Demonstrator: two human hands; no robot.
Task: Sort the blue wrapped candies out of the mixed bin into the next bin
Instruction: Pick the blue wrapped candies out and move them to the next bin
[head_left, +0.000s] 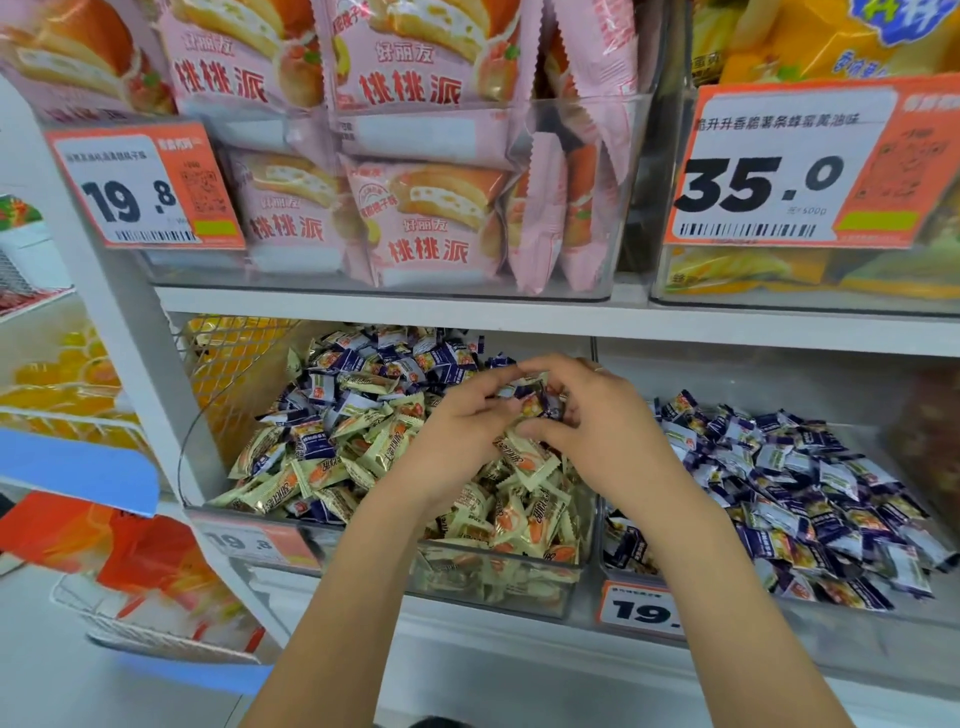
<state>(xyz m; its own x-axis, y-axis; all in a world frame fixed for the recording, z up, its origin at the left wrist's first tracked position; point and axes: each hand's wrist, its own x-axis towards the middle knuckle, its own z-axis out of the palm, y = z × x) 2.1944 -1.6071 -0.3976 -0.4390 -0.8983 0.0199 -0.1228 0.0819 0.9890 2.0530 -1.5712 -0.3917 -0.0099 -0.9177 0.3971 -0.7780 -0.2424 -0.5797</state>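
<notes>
Centre frame, both hands meet over the clear plastic mixed bin (519, 582): left hand (457, 421) and right hand (587, 415) together pinch dark blue wrapped candies (535, 402). Lower right, the next clear bin (883, 618) holds blue wrappers.

Glossy plastic candy wrappers (322, 470); clear smooth plastic bin (498, 577)

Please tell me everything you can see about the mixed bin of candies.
The mixed bin is a clear plastic box on the lower shelf, left of the next bin. It is heaped with pale-yellow and blue wrapped candies, the blue mostly at the back. An orange price label sits on its front. Both hands hold candies above it.
</notes>
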